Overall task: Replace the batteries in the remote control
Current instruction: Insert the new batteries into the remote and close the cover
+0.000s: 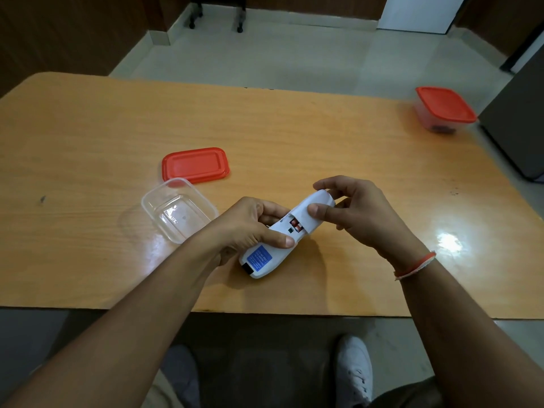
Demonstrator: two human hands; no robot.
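Both hands grip my remote control [282, 237], left hand [247, 228] around its light, rigid body, right hand [353, 210] pinching the slick, half-slid battery cover [309, 213].

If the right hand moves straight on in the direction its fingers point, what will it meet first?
The right hand points left, gripping the cover of the remote. Going on, it would probably meet the left hand first; depth is unclear.

Both hands [294, 222] grip the remote [282, 240] (battery cover [309, 212] half-on).
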